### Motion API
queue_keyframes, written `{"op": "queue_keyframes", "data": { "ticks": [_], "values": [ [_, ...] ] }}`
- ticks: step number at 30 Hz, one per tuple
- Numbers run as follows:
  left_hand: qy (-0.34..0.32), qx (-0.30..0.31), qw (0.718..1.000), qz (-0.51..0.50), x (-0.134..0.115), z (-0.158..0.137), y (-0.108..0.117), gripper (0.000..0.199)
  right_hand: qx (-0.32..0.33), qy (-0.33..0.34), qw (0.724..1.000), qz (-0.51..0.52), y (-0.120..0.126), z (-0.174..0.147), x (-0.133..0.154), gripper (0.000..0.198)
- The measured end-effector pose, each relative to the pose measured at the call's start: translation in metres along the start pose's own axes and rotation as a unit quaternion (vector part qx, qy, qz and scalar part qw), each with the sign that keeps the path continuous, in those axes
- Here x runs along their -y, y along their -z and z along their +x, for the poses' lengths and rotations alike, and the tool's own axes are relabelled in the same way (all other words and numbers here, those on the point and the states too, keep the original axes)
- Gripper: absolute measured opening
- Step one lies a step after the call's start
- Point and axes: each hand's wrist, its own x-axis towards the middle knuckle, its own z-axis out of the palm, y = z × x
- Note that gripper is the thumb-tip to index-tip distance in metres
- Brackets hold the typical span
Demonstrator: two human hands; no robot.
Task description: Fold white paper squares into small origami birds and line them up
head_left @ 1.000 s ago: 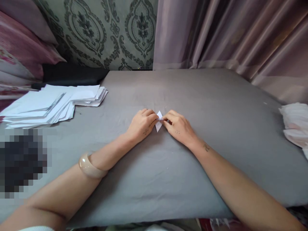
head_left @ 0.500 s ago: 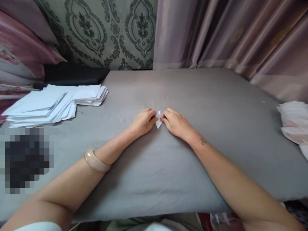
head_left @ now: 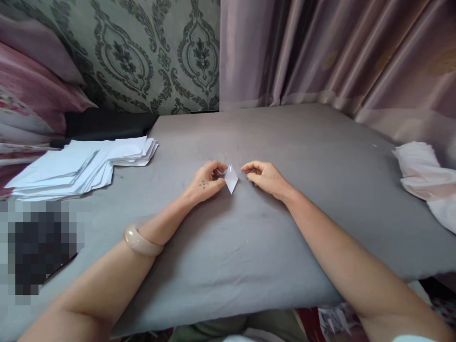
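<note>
A small white piece of folded paper (head_left: 231,180), kite-shaped with a point toward me, is at the middle of the grey cloth-covered table (head_left: 213,266). My left hand (head_left: 208,181) holds it at its left side, the thumb at the left corner and the fingertips by the upper edge; the exact grip is partly hidden. To the right of the paper, a short gap away, my right hand (head_left: 267,178) has its thumb and fingers slightly apart with nothing between them. A pale bangle (head_left: 142,241) circles my left forearm.
Stacks of white paper sheets (head_left: 71,166) lie at the left, in front of a black item (head_left: 110,122). A blurred dark patch (head_left: 44,251) is at the near left. White bundled fabric (head_left: 423,175) lies at the right edge. Curtains (head_left: 256,57) hang behind the table.
My right hand has let go of the folded paper and moved off to the right. More of the paper shows now beside my left hand. The view has shifted slightly.
</note>
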Motion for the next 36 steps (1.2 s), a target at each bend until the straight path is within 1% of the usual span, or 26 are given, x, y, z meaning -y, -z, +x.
{"op": "queue_keyframes", "data": {
  "ticks": [3,6,9,12,17,20,25,28,32,36],
  "values": [
    [-0.002,-0.007,1.0,-0.016,0.001,0.001,0.0,0.035,-0.002,0.031,1.0,0.002,-0.004,0.001,-0.001,0.029],
    [-0.036,-0.005,0.999,-0.033,0.005,0.004,-0.003,0.026,-0.008,0.054,0.998,0.011,-0.008,0.001,-0.002,0.022],
    [-0.056,0.007,0.997,-0.052,0.011,0.008,-0.009,0.023,-0.012,0.067,0.998,0.011,-0.011,0.001,0.0,0.017],
    [-0.053,0.02,0.997,-0.051,0.016,0.012,-0.017,0.017,-0.012,0.079,0.997,-0.017,-0.014,0.0,0.002,0.017],
    [-0.054,0.008,0.998,-0.044,0.015,0.012,-0.022,0.014,-0.009,0.099,0.991,-0.084,-0.017,-0.004,0.004,0.017],
    [-0.059,0.003,0.998,-0.034,0.01,0.01,-0.021,0.015,-0.011,0.105,0.989,-0.106,-0.018,-0.006,0.006,0.017],
    [-0.071,0.006,0.997,-0.003,0.003,0.007,-0.016,0.017,-0.046,0.108,0.988,-0.096,-0.018,-0.005,0.006,0.016],
    [-0.081,0.009,0.997,0.008,0.002,0.007,-0.015,0.017,-0.038,0.106,0.989,-0.101,-0.019,-0.004,0.006,0.017],
    [-0.095,0.012,0.995,0.018,0.004,0.007,-0.015,0.018,-0.042,0.108,0.987,-0.11,-0.021,-0.005,0.007,0.015],
    [-0.11,0.014,0.994,0.016,0.005,0.008,-0.016,0.021,-0.04,0.091,0.992,-0.079,-0.023,-0.006,0.014,0.013]
  ]
}}
